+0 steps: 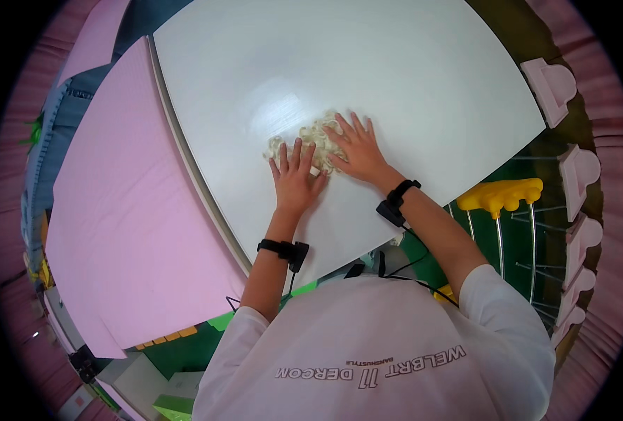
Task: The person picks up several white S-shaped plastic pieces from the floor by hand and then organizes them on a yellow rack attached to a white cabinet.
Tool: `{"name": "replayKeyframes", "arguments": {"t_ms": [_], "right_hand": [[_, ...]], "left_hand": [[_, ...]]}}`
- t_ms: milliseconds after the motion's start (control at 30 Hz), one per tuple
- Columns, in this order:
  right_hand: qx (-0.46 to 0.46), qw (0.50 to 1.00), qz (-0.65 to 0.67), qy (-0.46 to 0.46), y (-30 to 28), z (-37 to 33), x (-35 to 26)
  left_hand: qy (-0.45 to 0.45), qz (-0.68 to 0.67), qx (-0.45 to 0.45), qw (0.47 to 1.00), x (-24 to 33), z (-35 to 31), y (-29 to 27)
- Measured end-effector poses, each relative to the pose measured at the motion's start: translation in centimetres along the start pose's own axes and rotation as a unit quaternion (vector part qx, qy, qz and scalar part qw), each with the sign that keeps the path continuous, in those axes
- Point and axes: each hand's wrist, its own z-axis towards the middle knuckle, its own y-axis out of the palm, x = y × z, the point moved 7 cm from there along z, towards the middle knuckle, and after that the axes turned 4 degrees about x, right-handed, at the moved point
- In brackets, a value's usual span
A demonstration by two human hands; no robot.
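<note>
To the left of the white, smooth-topped counter [424,77], a flat surface under a pink, matte sheet [129,203] runs alongside the counter's left edge, with a narrow seam between the two; pieces swept far leftward could lodge in that seam. The left hand [295,184] lies palm down, its grip spread, fingers over the left part of a loose pile of small, cream-white, curled pieces [316,135]; whether any piece is caught under the palm cannot be told. A black wristband with a box-shaped module [283,250] encircles the left wrist, its thin black cable [291,283] trailing toward the counter's near edge; a long reach could draw the cable taut. The pile rests between the counter's left and right edges, closer to the near edge than to the far one. Excess downward force could crush or deform the pieces; uneven sweeping could scatter them across the smooth top. The right hand [358,151] is likewise palm down, its grip spread, fingertips over the pile's right part; outward motion could separate pieces from the main group. A second black wristband [398,198] encircles the right wrist. Beyond the near edge, toward the right corner, stands a yellow plastic seat with metal legs [501,195]; pieces dragged past this edge could drop beside it.
</note>
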Motion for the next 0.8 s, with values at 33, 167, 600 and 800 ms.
{"name": "replayKeyframes", "arguments": {"t_ms": [33, 167, 600, 800], "right_hand": [[-0.013, 0.999, -0.006, -0.036, 0.8, 0.3, -0.3], [-0.020, 1.000, 0.009, 0.016, 1.4, 1.1, 2.8], [0.040, 0.998, 0.016, 0.047, -0.2, -0.4, 2.5], [-0.028, 0.995, -0.001, -0.093, 1.1, 1.6, 0.2]], "left_hand": [[0.000, 0.001, -0.002, 1.000, -0.4, 0.4, 0.2], [-0.090, -0.031, 0.006, 0.995, -4.6, 0.6, -0.1], [-0.003, 0.016, -0.073, 0.997, -1.4, 0.8, 0.9], [-0.087, 0.032, -0.073, 0.993, -2.5, 1.1, 1.4]]}}
